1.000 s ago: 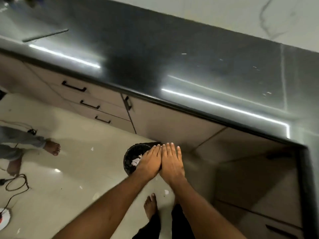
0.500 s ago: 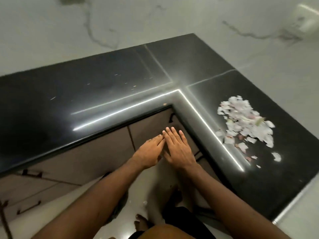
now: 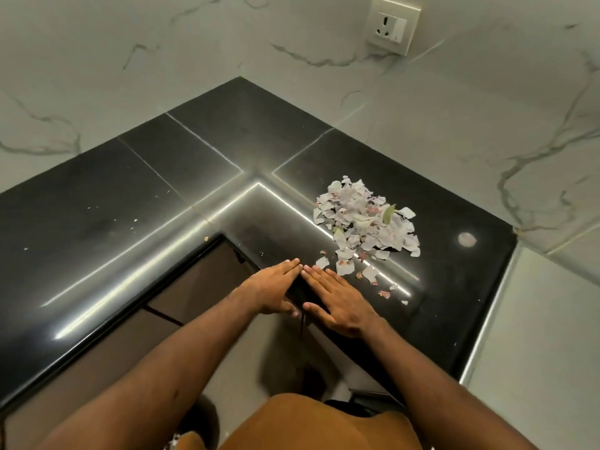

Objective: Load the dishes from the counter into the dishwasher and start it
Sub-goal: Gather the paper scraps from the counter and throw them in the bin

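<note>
Both flat, fingers straight: left hand (image 3: 269,289), right hand (image 3: 337,300) at counter (image 3: 97,222) edge; scrap pile (image 3: 367,222) just beyond (rightward).

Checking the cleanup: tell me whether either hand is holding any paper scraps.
No, the left hand and right hand are flat, fingers straight, holding nothing.

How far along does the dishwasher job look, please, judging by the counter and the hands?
Done: unconfirmed; the black counter shows no dishes, and no dishwasher is in view. In hand: nothing; left hand and right hand are flat, empty, fingertips meeting at the counter's edge. Left: a pile of paper scraps lies beyond the right hand; loading and starting cannot be verified.
</note>
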Available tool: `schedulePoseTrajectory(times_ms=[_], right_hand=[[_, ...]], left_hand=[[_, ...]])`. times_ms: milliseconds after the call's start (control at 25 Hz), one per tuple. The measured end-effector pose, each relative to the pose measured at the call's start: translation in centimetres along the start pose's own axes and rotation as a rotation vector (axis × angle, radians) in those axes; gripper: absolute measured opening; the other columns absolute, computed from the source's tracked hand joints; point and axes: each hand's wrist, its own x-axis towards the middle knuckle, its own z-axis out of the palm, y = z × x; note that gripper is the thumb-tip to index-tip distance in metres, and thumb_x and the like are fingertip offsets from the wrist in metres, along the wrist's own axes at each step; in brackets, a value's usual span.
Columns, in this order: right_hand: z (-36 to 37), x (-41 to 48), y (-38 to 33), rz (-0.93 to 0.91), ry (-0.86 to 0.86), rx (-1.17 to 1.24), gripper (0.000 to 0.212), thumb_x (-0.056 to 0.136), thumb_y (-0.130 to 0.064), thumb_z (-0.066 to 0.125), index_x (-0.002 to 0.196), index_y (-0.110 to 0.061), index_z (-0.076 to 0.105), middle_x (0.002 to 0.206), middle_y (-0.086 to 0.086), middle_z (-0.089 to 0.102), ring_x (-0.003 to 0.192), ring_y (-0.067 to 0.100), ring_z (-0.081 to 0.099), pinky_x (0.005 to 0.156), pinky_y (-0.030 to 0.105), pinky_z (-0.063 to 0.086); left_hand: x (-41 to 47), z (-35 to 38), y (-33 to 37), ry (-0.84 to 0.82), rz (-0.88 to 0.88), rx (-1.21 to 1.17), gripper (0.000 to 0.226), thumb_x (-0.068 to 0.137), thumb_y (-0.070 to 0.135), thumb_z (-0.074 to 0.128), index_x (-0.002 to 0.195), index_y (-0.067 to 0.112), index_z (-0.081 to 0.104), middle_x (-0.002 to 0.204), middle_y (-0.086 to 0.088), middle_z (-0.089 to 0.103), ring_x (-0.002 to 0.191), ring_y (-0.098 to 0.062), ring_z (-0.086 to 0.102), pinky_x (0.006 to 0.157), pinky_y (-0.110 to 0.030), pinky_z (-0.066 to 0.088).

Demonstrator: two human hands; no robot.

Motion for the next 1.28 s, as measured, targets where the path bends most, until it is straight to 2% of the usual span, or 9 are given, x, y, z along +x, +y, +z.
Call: schedulePoseTrajectory(times_ms=[320,520,600,680,760,880,1040,1160,1280], right_hand=[[-5.6,0.8,5.3,-0.02,0.076,0.167,0.067,0.109,-0.058,0.037,0.166,-0.026,0.021,0.173,-0.005,0.019,0.159,0.005,0.008,0.131,0.031,0.01],[-2.4,-4.8,4.5,-0.073,0.011,-0.004,0.074,0.109,-0.064,0.027,0.168,-0.027,0.0,0.175,-0.004,-0.006,0.16,0.01,-0.012,0.131,0.04,-0.003],[-1.6,-4.7,5.6,-0.036,0.002,-0.006,0.071,0.11,-0.063,0.022,0.167,-0.03,-0.003,0.175,-0.005,-0.008,0.159,0.009,-0.013,0.131,0.042,-0.001],[-2.1,-2.9,7.5,-0.037,0.033,0.016,0.065,0.112,-0.057,0.023,0.168,-0.029,0.004,0.175,-0.005,-0.004,0.16,0.008,-0.011,0.132,0.04,0.0],[-3.0,-0.6,9.5,-0.072,0.065,0.039,0.057,0.114,-0.046,0.029,0.166,-0.025,0.02,0.175,-0.002,0.008,0.161,0.01,-0.002,0.132,0.04,0.009],[-3.0,0.7,10.1,-0.124,0.241,-0.012,0.043,0.11,-0.021,0.049,0.153,-0.014,0.05,0.165,0.007,0.039,0.158,0.019,0.026,0.125,0.045,0.03],[-3.2,-2.2,7.2,0.193,0.547,0.158,0.047,0.105,-0.021,0.06,0.151,-0.016,0.051,0.167,0.003,0.034,0.158,0.018,0.023,0.128,0.051,0.021],[-3.1,-3.7,6.7,0.562,0.601,0.295,0.066,0.105,-0.032,0.058,0.163,-0.02,0.029,0.175,-0.003,0.008,0.161,0.015,0.006,0.131,0.048,0.004],[-3.9,-1.8,7.7,0.644,0.592,0.45,0.067,0.11,-0.042,0.047,0.167,-0.026,0.016,0.175,-0.011,-0.003,0.161,0.009,-0.001,0.13,0.047,0.001]], left_hand=[[7.4,-3.8,1.9,-0.089,-0.163,-0.028,0.143,0.068,0.07,0.081,0.163,0.006,-0.004,0.172,-0.013,-0.008,0.158,-0.032,-0.001,0.129,-0.045,0.015],[10.6,-6.0,3.6,-0.216,-0.269,0.125,0.151,0.06,0.067,0.088,0.163,0.011,-0.007,0.17,-0.019,0.006,0.155,-0.039,0.019,0.122,-0.053,0.031],[11.9,-7.1,4.5,-0.221,-0.253,0.204,0.146,0.059,0.065,0.09,0.163,0.008,0.004,0.161,-0.018,0.035,0.144,-0.036,0.042,0.114,-0.05,0.043],[13.0,-8.0,5.0,-0.207,-0.211,0.282,0.128,0.059,0.065,0.09,0.157,0.006,0.031,0.143,-0.01,0.056,0.125,-0.03,0.059,0.102,-0.045,0.054],[13.6,-8.5,5.4,-0.237,-0.159,0.352,0.103,0.061,0.066,0.089,0.142,0.012,0.053,0.134,-0.007,0.06,0.114,-0.027,0.064,0.094,-0.042,0.057],[13.9,-8.7,5.6,-0.271,-0.115,0.412,0.089,0.063,0.069,0.086,0.131,0.017,0.061,0.128,-0.007,0.061,0.109,-0.025,0.064,0.091,-0.04,0.058],[13.8,-8.9,4.9,-0.263,-0.086,0.4,0.09,0.063,0.072,0.084,0.13,0.016,0.061,0.124,-0.006,0.06,0.104,-0.024,0.063,0.087,-0.039,0.058],[13.8,-8.9,4.8,-0.261,-0.044,0.395,0.087,0.066,0.073,0.081,0.129,0.016,0.062,0.122,-0.006,0.061,0.102,-0.023,0.062,0.085,-0.038,0.058],[13.5,-9.6,4.5,-0.239,-0.043,0.359,0.082,0.071,0.077,0.074,0.126,0.017,0.061,0.109,-0.002,0.062,0.091,-0.017,0.058,0.082,-0.035,0.056]])
